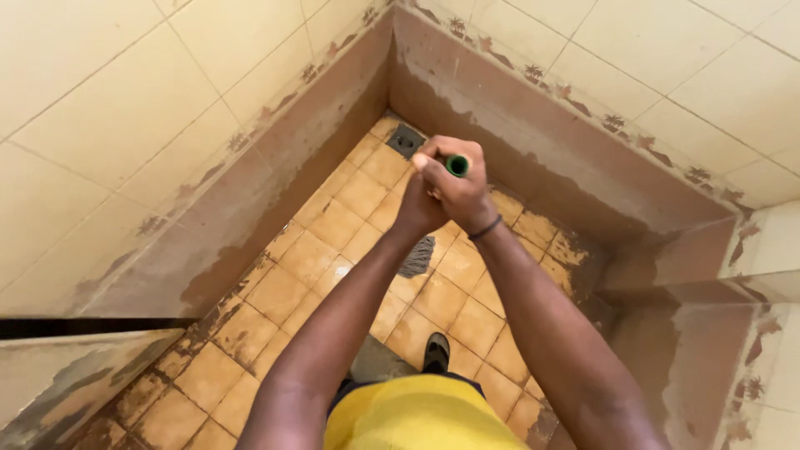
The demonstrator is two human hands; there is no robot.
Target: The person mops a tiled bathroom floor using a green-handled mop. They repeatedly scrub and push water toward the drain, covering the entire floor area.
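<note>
The person stands in a tiled shower stall and grips a green handle (457, 165) with both hands, seen end-on from above. The right hand (457, 187) sits on top, its fingers (442, 150) curled tight around the handle just below its tip, a dark band on the wrist. The left hand (417, 208) clasps just beneath, pressed against the right, and it too looks closed on the shaft, though the right hand hides most of its fingers. The handle runs straight down from the fingers, and only its top end shows. Below the hands a grey brush head (418, 257) rests on the orange floor tiles (304, 258), near the middle of the stall, well apart from the dark drain (406, 140) in the far corner. Scrubbing well here seems to call for keeping the 2 hands stacked, pressing down through the shaft and working the stained grout in short strokes. A black shoe (436, 352) stands near the brush.
</note>
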